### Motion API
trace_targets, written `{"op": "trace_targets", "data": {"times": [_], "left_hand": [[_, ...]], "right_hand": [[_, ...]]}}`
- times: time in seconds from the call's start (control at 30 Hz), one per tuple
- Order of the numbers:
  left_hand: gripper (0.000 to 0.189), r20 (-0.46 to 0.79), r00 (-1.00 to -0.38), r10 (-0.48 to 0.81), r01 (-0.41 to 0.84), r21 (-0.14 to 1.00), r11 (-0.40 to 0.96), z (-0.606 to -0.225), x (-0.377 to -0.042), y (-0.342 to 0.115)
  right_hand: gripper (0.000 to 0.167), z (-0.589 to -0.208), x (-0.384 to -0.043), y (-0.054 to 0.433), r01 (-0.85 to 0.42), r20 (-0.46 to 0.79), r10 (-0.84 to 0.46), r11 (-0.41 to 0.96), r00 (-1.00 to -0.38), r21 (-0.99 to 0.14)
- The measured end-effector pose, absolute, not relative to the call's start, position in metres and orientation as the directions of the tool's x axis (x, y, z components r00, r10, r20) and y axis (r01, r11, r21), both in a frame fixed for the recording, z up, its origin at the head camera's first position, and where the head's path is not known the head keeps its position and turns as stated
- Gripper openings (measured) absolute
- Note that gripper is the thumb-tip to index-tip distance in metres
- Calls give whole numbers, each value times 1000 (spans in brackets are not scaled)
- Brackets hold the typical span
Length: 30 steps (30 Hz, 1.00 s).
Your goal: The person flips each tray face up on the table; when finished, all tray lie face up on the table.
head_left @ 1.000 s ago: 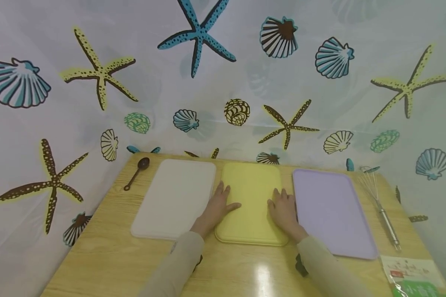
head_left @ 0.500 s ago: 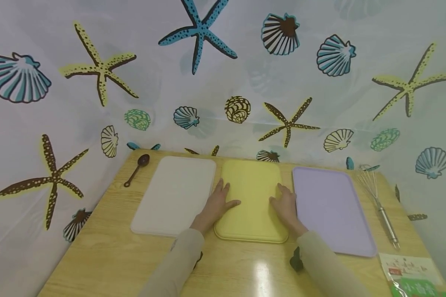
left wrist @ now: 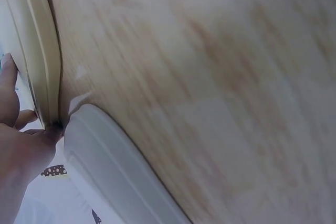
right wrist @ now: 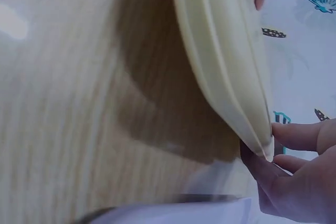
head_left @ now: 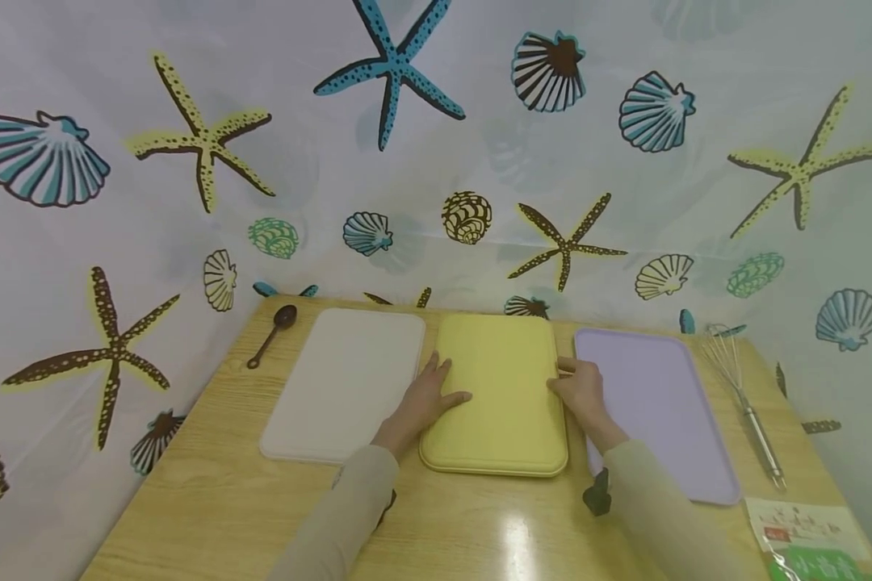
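A yellow rectangular tray point(head_left: 500, 436) with a layered rim lies between my hands. My right hand point(head_left: 580, 395) pinches its right edge between thumb and fingers. In the right wrist view, that side of the yellow tray point(right wrist: 231, 72) is raised above the table, casting a shadow. Across the left edge lies my left hand point(head_left: 419, 407), fingers straight and thumb stretched over the top. The left wrist view shows the left hand point(left wrist: 23, 145) with a fingertip at the rim's foot, close to the white tray point(left wrist: 113, 163); what is under the rim is hidden.
The white tray lies on the left, and a purple tray point(head_left: 661, 411) on the right, partly behind my right hand. Farther out are a dark spoon point(head_left: 274, 332), a whisk point(head_left: 748, 415) and a printed packet point(head_left: 807, 532). A shell-patterned curtain point(head_left: 421, 169) surrounds the wooden table point(head_left: 211, 500).
My right hand has moved from the yellow tray's top to its right edge and now pinches it; the tray has shifted slightly right. My left hand has stayed about the same.
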<state>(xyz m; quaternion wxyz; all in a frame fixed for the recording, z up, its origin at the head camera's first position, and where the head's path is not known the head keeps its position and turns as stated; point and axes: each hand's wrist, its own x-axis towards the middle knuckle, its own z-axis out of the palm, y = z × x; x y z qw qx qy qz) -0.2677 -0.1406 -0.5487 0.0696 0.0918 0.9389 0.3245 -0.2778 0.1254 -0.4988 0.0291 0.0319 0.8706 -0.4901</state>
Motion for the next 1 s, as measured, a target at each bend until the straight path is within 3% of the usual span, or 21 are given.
{"op": "trace_targets", "data": {"times": [0.33, 0.67, 1.0], "left_hand": [[85, -101, -964, 244, 115, 670, 733, -547, -270, -144], [84, -104, -957, 270, 127, 688, 714, -532, -269, -155], [83, -123, -944, 305, 119, 737, 665, -524, -258, -153]], "right_hand": [[44, -485, -286, 137, 60, -94, -32, 566, -995, -822], [45, -466, -291, 138, 13, -102, -177, 441, -979, -898], [48, -450, -297, 140, 31, -118, -182, 424, -976, -905]]}}
